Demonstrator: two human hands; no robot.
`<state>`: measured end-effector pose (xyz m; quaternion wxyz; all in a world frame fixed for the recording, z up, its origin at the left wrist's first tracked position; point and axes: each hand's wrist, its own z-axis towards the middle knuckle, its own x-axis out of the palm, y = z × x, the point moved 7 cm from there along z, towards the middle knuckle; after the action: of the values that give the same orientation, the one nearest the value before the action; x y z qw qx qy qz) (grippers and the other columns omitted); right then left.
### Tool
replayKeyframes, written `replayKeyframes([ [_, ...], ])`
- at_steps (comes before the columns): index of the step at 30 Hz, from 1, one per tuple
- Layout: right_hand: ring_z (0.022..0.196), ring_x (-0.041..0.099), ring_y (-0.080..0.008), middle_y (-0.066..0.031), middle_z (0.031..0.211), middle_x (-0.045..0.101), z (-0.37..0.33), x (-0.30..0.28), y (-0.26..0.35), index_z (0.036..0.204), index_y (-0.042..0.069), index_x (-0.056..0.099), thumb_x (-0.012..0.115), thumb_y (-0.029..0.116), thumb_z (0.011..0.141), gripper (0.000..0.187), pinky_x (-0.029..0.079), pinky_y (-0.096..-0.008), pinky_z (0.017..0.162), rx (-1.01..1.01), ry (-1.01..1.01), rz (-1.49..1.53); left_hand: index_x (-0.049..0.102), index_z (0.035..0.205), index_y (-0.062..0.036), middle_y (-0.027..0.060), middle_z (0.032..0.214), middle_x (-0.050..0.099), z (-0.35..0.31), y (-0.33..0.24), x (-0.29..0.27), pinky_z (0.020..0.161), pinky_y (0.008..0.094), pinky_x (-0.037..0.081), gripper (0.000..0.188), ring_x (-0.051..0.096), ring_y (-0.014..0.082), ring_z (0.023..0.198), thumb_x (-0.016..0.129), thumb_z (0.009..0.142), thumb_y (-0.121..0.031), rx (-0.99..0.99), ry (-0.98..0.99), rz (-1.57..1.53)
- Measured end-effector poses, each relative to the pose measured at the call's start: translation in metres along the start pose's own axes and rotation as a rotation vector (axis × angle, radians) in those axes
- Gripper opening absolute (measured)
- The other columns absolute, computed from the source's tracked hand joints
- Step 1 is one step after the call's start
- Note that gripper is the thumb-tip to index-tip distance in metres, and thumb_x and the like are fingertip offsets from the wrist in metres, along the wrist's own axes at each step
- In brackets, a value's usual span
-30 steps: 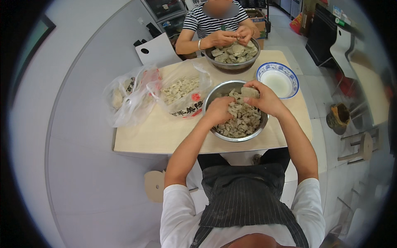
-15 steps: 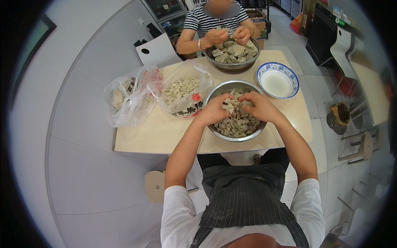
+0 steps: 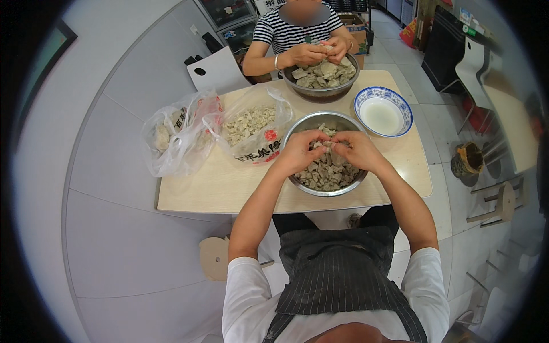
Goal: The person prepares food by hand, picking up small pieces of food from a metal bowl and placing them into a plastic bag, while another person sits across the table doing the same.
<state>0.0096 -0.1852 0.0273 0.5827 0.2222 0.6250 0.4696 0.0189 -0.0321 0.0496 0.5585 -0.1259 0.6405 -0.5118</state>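
Close together over a steel bowl (image 3: 296,121), my left hand (image 3: 298,152) and my right hand (image 3: 360,151) pinch a small piece of bread (image 3: 328,144) between thumbs and fingertips. The fingers partly cover it. Below them, the bowl holds many small, torn, greyish-beige bread bits (image 3: 329,172). Left of the bowl lies an opened clear plastic bag (image 3: 286,108) with paler bits (image 3: 249,124) inside. Another clear bag (image 3: 189,150), bunched up around pale lumps, is farther left.
Across the wooden table (image 3: 194,194), a person in a striped shirt (image 3: 280,31) handles a piece over a second bowl (image 3: 320,95) of larger bread chunks (image 3: 329,73). A blue-and-white bowl (image 3: 383,113) of whitish liquid stands right. A stool (image 3: 213,258) is beside the near edge.
My hands have come closer together and risen slightly from the bits, fingertips now meeting around the bread piece. The other person's hands have also moved closer together.
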Motion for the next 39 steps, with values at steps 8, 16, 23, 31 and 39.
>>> replayKeyframes([
  [8,0.070,0.061,-0.0297,-0.0182,0.079,0.065,-0.002,0.001,0.017,0.094,0.002,0.068,0.065,0.020,0.089,0.019,0.048,-0.0381,0.066,-0.129,0.052,0.026,0.061,0.091,-0.0033,0.0004,0.076,0.060,-0.005,0.002,0.004,0.061,0.0291,0.043,0.017,0.050,0.0123,0.065,0.073,0.085,-0.015,-0.090,0.048,-0.012],
  [16,0.075,0.059,-0.0188,-0.0085,0.084,0.065,-0.004,-0.007,0.002,0.099,0.002,0.064,0.069,0.021,0.089,0.023,0.048,-0.0345,0.070,0.067,-0.038,0.261,0.062,0.103,-0.0042,0.0068,0.092,0.066,-0.011,-0.003,-0.016,0.069,0.0357,0.052,0.024,0.064,0.0256,0.074,0.073,0.082,-0.010,0.316,-0.162,0.475],
  [23,0.083,0.061,-0.0182,-0.0075,0.092,0.067,-0.006,-0.008,0.013,0.109,0.003,0.063,0.079,0.020,0.079,0.038,0.049,-0.0322,0.075,-0.028,-0.058,0.156,0.059,0.111,-0.0025,0.0046,0.107,0.059,-0.003,0.012,0.002,0.070,0.0242,0.051,0.033,0.061,0.0103,0.091,0.076,0.085,-0.013,-0.150,0.130,-0.269],
  [31,0.091,0.065,-0.0356,-0.0190,0.097,0.067,-0.015,-0.010,0.043,0.110,0.004,0.060,0.083,0.008,0.068,0.048,0.051,-0.0402,0.077,-0.130,-0.222,-0.067,0.057,0.114,-0.0057,0.0029,0.098,0.061,-0.003,0.016,0.011,0.076,0.0248,0.050,0.039,0.060,0.0091,0.091,0.079,0.083,-0.016,-0.101,0.055,-0.365],
  [39,0.088,0.061,-0.0413,-0.0214,0.093,0.064,-0.022,-0.005,0.053,0.108,0.002,0.059,0.077,0.001,0.068,0.044,0.050,-0.0458,0.075,-0.228,-0.195,-0.171,0.055,0.103,-0.0023,0.0078,0.091,0.061,-0.005,-0.003,0.013,0.077,0.0298,0.049,0.031,0.057,0.0155,0.081,0.071,0.078,-0.011,-0.009,-0.055,-0.094],
])
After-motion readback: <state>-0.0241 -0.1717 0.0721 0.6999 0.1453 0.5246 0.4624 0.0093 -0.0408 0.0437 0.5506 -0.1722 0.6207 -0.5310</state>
